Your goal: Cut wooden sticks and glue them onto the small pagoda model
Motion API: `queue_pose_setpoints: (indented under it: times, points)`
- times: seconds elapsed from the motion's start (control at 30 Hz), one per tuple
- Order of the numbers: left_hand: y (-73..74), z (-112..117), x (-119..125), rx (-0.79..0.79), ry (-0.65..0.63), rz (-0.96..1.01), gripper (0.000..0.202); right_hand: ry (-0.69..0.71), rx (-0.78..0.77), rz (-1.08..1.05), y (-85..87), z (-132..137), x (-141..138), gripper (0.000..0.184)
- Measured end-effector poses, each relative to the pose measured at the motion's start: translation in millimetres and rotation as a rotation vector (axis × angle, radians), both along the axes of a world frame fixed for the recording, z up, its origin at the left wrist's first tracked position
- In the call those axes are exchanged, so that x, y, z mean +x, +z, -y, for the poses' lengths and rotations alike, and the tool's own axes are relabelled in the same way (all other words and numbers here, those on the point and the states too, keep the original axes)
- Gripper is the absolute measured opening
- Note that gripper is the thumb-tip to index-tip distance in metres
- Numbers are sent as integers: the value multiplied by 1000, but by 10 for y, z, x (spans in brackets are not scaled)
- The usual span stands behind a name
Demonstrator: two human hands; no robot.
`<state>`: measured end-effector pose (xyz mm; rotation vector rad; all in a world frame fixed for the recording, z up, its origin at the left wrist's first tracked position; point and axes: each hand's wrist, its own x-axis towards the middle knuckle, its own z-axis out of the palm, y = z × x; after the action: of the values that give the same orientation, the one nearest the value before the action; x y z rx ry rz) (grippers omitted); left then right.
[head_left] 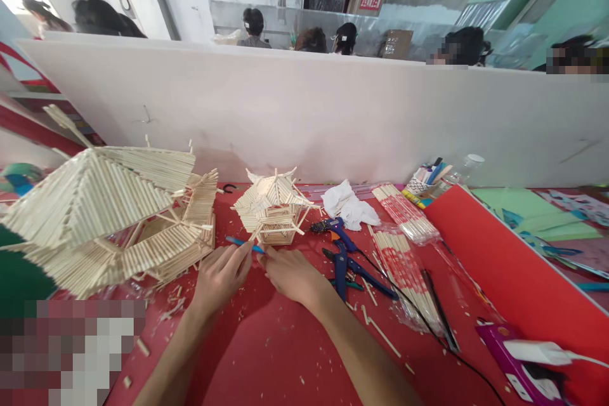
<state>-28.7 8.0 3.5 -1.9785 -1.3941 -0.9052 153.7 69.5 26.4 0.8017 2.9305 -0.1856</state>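
Pinches a blue pen with the fingers of the left hand. Touches the pen's right end with the right hand; can't tell if gripping there. Could slip and bump the small stick house, just on the far side, by pushing hard so close to thin sticks. Could knock the blue cutter on the right, or brush the big stick house on the left, by swinging an arm wide
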Motion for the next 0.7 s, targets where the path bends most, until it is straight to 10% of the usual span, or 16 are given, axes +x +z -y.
queue_pose_setpoints:
  times: [0.33,0.7]
  points:
    - [-13,2,1,8,-9,9,15,-2,-19,-33,42,77,-105,27]
    - [-48,6,3,-16,23,21,13,-102,63,-192,-375,129,-337,37]
